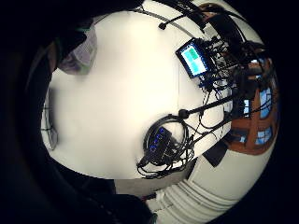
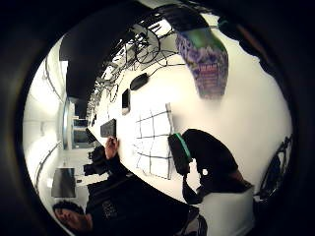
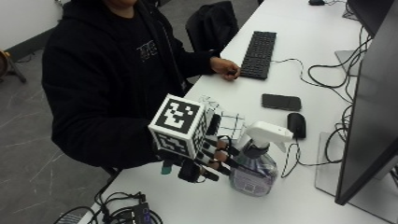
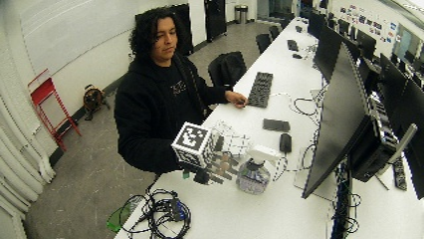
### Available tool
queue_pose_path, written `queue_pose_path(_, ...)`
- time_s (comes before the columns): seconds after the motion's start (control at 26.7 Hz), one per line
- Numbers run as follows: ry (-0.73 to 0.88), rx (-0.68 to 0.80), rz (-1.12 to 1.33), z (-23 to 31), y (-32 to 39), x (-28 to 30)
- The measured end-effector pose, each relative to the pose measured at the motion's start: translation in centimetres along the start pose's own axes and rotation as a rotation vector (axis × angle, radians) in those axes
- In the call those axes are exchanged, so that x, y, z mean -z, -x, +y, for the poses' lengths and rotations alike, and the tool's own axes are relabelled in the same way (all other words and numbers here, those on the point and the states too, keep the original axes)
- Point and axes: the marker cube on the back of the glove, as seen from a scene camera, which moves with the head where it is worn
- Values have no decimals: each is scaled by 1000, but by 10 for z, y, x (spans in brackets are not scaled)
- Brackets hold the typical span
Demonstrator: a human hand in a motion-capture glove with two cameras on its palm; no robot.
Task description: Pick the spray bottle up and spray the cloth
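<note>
The white table [image 3: 311,200] carries all items. Beyond the hand, toward the person's far side, stands a large dark monitor [image 3: 373,116]; a black keyboard [image 3: 258,53], with the person's bare hand [image 3: 225,67] resting at its near end, lies well apart. The cloth [image 3: 231,122], white with a dark grid pattern, lies flat on the table just behind the gloved right hand [image 3: 208,161]. A phone [image 3: 281,101] and a mouse [image 3: 296,125] lie past the cloth. The spray bottle [image 3: 255,163] stands upright just beside the hand, on its palm side; the body is clear, with purple liquid and a label, topped by a white trigger head [image 3: 267,131]. The hand is at the bottle's neck and shoulder, fingers partly extended toward it; whether they have closed round it cannot be determined. Handling assessment: the bottle appears part-filled, so moderately heavy low down; the smooth plastic wall is likely slippery and slightly yielding. Grip at the narrow neck under the trigger head, index finger free for the trigger. The cloth is soft and light.
</note>
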Motion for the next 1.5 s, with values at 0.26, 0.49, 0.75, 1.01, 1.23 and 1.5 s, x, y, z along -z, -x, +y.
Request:
queue_pose_path(0.26,-52,-34,-159,-43,-2,7)
queue_pose_path(0.49,-132,-44,-410,-79,8,6)
queue_pose_path(0.75,-260,-87,-634,-100,19,0)
queue_pose_path(1.01,-423,-139,-825,-114,29,-15)
queue_pose_path(1.23,-520,-167,-897,-122,34,-23)
queue_pose_path(1.5,-598,-165,-891,-125,34,-24)
